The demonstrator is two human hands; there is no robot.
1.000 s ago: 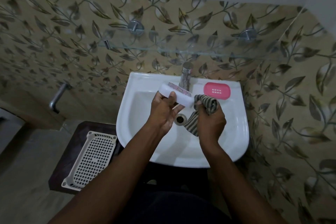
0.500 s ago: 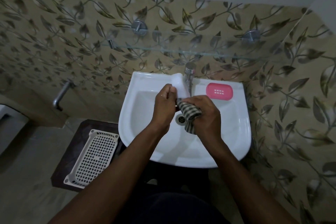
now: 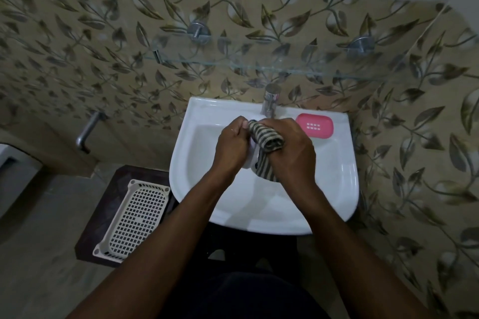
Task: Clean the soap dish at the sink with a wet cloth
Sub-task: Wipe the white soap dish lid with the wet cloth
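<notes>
Over the sink [image 3: 191, 122], at 6 o'clock from the tap [image 3: 270, 98], the left hand [image 3: 233, 146] clamps the white soap dish [image 3: 253, 156] steady. The right hand [image 3: 294, 155] grips the striped cloth [image 3: 267, 137] and presses it on the dish. The pink tray [image 3: 314, 125] lies at 2 o'clock, likely set clear of the wiping.

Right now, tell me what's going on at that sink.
A person is cleaning over the white sink. The left grip holds a white soap dish above the basin. The right grip holds a striped cloth wrapped over the dish's top, and one end of the cloth hangs down. A pink tray sits on the sink's back right ledge beside the tap. I can't tell whether water is running.
</notes>
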